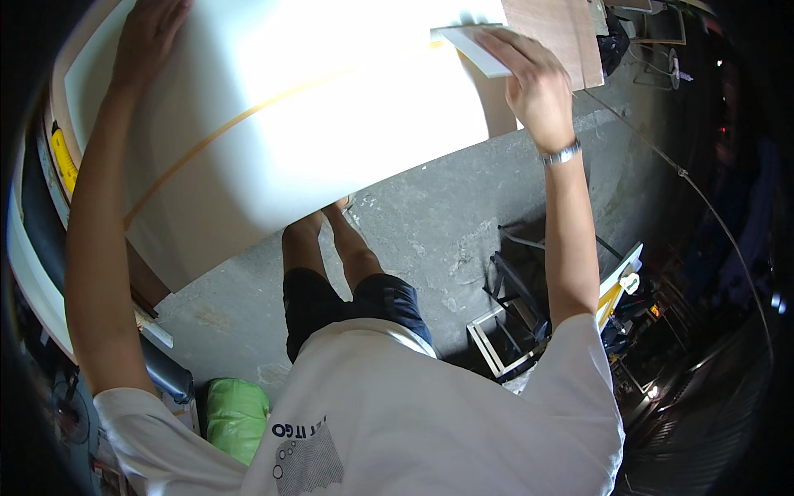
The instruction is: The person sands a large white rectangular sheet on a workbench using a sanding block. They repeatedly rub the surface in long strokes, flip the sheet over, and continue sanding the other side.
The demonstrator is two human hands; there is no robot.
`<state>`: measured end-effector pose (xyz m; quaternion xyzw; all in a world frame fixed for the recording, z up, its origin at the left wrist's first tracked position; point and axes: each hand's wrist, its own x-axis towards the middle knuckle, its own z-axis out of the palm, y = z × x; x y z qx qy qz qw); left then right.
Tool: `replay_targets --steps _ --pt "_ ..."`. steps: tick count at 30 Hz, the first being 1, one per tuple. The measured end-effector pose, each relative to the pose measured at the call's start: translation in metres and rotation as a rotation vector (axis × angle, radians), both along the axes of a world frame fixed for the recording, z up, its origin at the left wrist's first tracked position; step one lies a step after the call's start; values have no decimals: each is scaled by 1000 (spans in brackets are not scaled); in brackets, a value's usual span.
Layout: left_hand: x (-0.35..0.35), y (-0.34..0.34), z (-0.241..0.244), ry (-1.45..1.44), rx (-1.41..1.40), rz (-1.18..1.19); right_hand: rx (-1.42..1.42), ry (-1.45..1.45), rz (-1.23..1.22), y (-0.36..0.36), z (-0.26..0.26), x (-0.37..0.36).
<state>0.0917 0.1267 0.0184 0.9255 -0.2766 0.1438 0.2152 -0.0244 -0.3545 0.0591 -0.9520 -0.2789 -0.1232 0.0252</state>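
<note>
A large white sheet (205,229) with a yellow-orange stripe (239,116) lies over a work table, glaring under strong light. At its far right end my right hand (536,80), with a metal-banded watch on the wrist, grips a small flat white piece (481,53) above the sheet. This piece stands at a slant near the end of the stripe; whether it touches the sheet is hard to tell. My left hand (149,40) is at the upper left over the sheet, partly cut by the picture's edge and in shadow, its fingers not clearly seen.
A yellow utility knife (64,155) lies left of my left forearm. Brown board (558,37) shows at the table's right end. On the concrete floor stand dark metal frames (518,291) and a green bag (236,412). A cord (682,172) hangs across the right side.
</note>
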Motion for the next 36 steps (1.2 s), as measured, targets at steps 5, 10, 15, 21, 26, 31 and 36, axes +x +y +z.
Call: replay_targets --steps 5,10,15,21,26,31,36 --pt "-4 1 3 -18 -39 -7 41 78 29 -13 -11 -19" --pt "-2 10 -2 5 -37 -10 31 288 -71 -23 17 -118" --pt "-1 14 -20 10 42 63 127 286 -102 3 39 -102" --pt "5 26 -25 -3 144 65 54 41 18 49 2 -32" --pt "-6 13 -18 -28 113 134 46 65 23 37 4 -31" --pt "-6 10 -7 33 105 108 31 55 44 49 0 -16" --pt "-7 18 -14 46 40 120 43 288 -23 21 11 -134"
